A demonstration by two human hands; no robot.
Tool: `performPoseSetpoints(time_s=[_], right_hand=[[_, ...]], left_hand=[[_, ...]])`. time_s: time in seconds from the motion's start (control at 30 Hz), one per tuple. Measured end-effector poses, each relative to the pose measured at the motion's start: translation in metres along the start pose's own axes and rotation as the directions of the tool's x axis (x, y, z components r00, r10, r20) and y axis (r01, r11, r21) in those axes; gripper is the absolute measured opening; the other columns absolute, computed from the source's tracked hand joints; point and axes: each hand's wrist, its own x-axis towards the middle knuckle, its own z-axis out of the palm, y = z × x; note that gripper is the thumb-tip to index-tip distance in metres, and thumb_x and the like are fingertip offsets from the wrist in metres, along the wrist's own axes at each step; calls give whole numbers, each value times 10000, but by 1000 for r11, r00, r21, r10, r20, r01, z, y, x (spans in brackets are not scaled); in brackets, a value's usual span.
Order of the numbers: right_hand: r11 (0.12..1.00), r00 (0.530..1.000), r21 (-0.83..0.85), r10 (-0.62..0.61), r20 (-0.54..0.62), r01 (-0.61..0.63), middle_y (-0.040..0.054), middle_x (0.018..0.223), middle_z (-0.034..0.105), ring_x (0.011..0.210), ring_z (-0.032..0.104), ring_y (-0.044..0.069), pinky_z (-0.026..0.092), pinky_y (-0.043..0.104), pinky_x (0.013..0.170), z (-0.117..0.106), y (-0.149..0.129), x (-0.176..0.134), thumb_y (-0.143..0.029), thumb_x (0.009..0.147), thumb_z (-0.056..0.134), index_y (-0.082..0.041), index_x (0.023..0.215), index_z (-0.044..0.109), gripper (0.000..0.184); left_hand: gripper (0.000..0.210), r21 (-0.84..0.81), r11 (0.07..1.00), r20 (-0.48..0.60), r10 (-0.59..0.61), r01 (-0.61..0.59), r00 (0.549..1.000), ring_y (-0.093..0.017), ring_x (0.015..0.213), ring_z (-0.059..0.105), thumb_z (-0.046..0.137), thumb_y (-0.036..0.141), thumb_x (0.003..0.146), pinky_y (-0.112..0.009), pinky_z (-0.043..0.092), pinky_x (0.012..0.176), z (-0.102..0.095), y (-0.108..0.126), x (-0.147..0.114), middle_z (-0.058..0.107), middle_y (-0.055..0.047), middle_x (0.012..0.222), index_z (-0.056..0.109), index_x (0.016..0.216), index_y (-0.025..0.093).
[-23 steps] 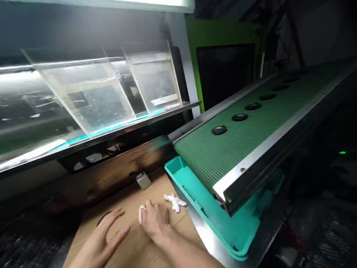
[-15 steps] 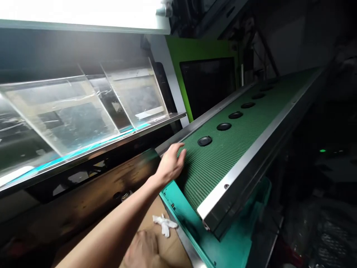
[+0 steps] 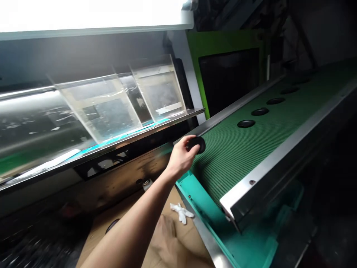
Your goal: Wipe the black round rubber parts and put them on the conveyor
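Note:
My left hand (image 3: 182,152) is closed on a black disc (image 3: 200,145), pinched between thumb and fingers and tilted up above the near end of the green conveyor belt (image 3: 237,163). Farther up the belt lies a row of several similar flat black discs (image 3: 246,123). My right hand (image 3: 166,238) is low over the brown table surface (image 3: 192,238), below my left forearm. Motion smears its fingers, so their grip is unclear. A white glove (image 3: 182,213) lies crumpled beside it.
A teal tray (image 3: 200,201) sits under the belt's end. The belt has a metal side rail (image 3: 267,160). On the left stands a machine with clear panels (image 3: 111,115) and a protruding ledge (image 3: 156,128). A dark round edge (image 3: 112,225) shows beside my left forearm.
My left hand, empty and with fingers apart before, has taken hold of the nearest black disc. The view has swung left, so the belt appears farther right. My right hand has become blurred.

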Motion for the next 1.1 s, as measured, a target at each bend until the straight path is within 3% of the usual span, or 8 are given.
performPoseSetpoints(time_s=[0.1,0.17,0.27,0.33,0.63,0.8,0.93,1.1], right_hand=[[999,999,-4,36,-34,-36,109,838,692,770,669,296,490,377,670,8,-2,0,-300,944,343,-198,1042,607,300],[1000,999,-6,6,-39,-7,97,824,695,755,672,287,475,352,653,11,0,0,-302,931,387,-198,1017,595,248],[1000,997,-19,-16,-74,14,63,782,692,721,669,256,436,306,620,15,3,-1,-349,956,377,-222,986,569,232],[999,994,-33,-12,-111,8,49,774,689,717,663,236,403,284,601,20,5,-1,-380,975,354,-233,976,560,254],[951,967,308,54,-251,27,6,716,654,685,622,185,371,255,595,24,2,-1,-488,975,369,-227,1027,570,334],[849,987,504,-142,-74,160,6,782,675,681,624,169,430,234,595,26,-26,-22,-476,957,427,-210,1179,531,362],[931,960,248,-278,14,266,33,970,705,801,662,189,463,243,679,33,-40,-37,-430,958,434,-277,1245,568,352],[981,995,-170,-99,-24,93,104,871,716,767,679,244,471,289,675,36,-45,-35,-492,975,381,-291,1342,541,448]], left_hand=[[382,-259,932,-44,-274,254,961,-167,852,601,685,301,798,-241,505,653,-59,-18,-94,640,-73,1032,612,1158,198],[308,-456,808,-132,-477,374,869,-137,803,599,701,264,789,-228,517,644,-91,-45,-165,629,-53,994,629,1078,186],[263,-685,632,-262,-678,364,686,-154,862,637,714,146,759,-262,551,706,-117,-92,-252,636,-66,1067,631,1008,170],[246,-780,530,-238,-743,333,626,-205,966,649,678,110,781,-297,558,765,-122,-119,-285,631,-123,1149,626,1021,130],[276,-931,335,-150,-710,143,689,-277,997,661,605,267,875,-309,534,695,-126,-146,-300,661,-144,1112,547,1129,177],[309,-955,270,-116,-726,125,677,-252,913,665,473,354,937,-325,536,678,-147,-155,-304,672,-152,1048,581,1105,118],[269,-964,247,-132,-760,95,636,-239,949,656,495,302,928,-346,538,816,-149,-157,-306,683,-148,1037,620,1048,97],[303,-962,248,-114,-737,110,666,-253,1000,650,498,332,929,-401,524,886,-135,-158,-305,688,-149,1058,618,1093,107]])
